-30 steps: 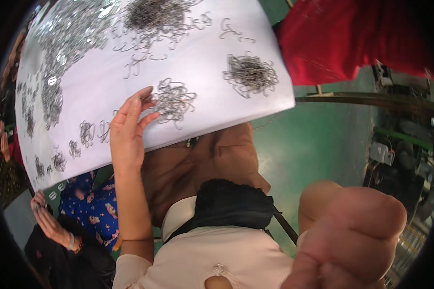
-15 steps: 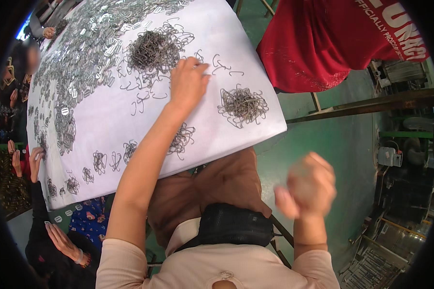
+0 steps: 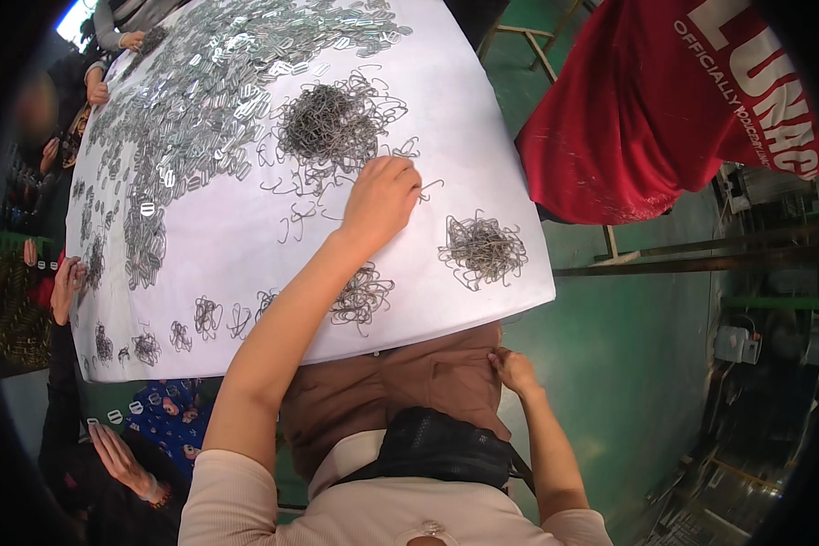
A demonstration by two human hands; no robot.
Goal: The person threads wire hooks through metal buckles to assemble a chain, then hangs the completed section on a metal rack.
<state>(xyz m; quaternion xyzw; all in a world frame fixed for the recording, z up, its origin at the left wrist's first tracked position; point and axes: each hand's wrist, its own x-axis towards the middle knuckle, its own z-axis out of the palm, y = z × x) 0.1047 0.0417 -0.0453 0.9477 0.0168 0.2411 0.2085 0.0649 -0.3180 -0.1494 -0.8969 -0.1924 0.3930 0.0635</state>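
We see L hand [image 3: 382,202] curled at tangled wire hooks [image 3: 326,123], upper ctr; grip hidden. R hand [image 3: 517,371], narrow, by brown trousers [image 3: 400,387]; contents unclear. White counter [image 3: 469,109] shows between hooks and rt edge.

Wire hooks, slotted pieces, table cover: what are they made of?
Wire hooks: likely metal, dull dark grey; thin, stiff-looking curves. Slotted pieces: probably metal, shiny silver; bright glints, though coated plastic is possible. Table cover: smooth white, fabric or plastic sheet; no weave discernible.

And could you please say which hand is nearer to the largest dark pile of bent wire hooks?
The left hand, at the lower right of the largest dark pile; the right hand is farther, by the brown cloth trousers.
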